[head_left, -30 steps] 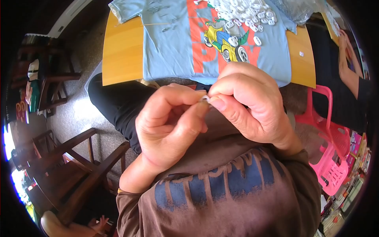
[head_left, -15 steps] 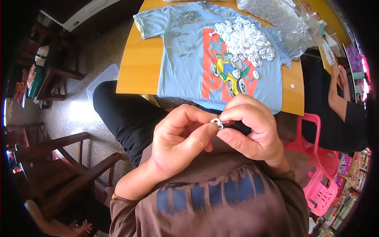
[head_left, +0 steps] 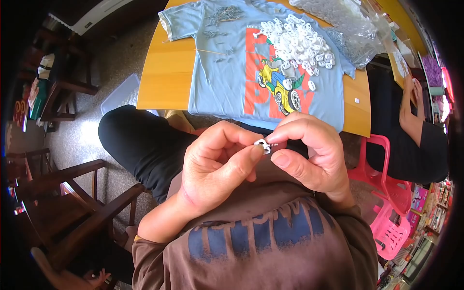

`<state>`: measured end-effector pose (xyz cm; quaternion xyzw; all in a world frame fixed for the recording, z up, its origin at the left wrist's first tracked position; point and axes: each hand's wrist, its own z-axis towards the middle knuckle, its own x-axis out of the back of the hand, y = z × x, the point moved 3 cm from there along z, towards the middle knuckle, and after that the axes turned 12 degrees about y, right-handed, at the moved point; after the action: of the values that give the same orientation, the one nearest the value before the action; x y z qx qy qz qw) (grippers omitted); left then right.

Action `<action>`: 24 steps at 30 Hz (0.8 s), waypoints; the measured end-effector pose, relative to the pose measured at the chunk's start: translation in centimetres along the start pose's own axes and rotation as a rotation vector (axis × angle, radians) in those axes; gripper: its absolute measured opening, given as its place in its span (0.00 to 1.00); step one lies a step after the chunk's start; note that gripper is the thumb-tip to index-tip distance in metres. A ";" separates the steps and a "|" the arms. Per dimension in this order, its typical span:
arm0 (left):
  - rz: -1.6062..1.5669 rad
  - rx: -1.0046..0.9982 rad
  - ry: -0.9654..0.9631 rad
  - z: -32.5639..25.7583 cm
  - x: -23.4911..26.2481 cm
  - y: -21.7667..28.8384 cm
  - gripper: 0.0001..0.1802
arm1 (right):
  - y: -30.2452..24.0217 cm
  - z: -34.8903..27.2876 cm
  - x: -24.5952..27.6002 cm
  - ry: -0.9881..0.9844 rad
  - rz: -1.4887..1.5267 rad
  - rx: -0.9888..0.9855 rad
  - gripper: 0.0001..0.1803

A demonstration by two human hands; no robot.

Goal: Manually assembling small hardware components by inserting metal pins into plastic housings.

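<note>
Between the thumb and fingers of my left hand (head_left: 212, 164) is a small white plastic piece (head_left: 261, 143) with holes in it. A thin metal spring (head_left: 273, 145) juts out from its right side. My right hand (head_left: 311, 154) is close by, its thumb and index finger apart, the index fingertip near or touching the spring. Both hands are above my lap, in front of the table. On a light blue T-shirt (head_left: 217, 92) spread over the table lies a heap of similar white plastic pieces (head_left: 299, 46). A tangled heap of thin metal springs (head_left: 224, 15) lies left of it.
The wooden table (head_left: 162, 72) shows around the shirt. A clear plastic bag of white pieces (head_left: 333, 19) lies at the far right. Another person's arm (head_left: 411, 113) is beside a pink plastic chair (head_left: 382, 159). Dark wooden chairs (head_left: 87, 212) stand at left.
My right thumb has moved away from the white piece, and more of the spring shows. Both hands have shifted slightly left and the view has moved a little.
</note>
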<state>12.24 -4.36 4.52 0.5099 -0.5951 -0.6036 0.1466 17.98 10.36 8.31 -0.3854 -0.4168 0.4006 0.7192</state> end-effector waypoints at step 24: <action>0.045 -0.102 0.131 0.2 1.8 -1.5 0.03 | 3.2 -1.5 -3.3 0.092 0.218 -0.237 0.07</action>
<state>11.92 -5.24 2.37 0.5267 -0.5640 -0.5951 0.2244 17.47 8.23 3.97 -0.5286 -0.3835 0.4060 0.6393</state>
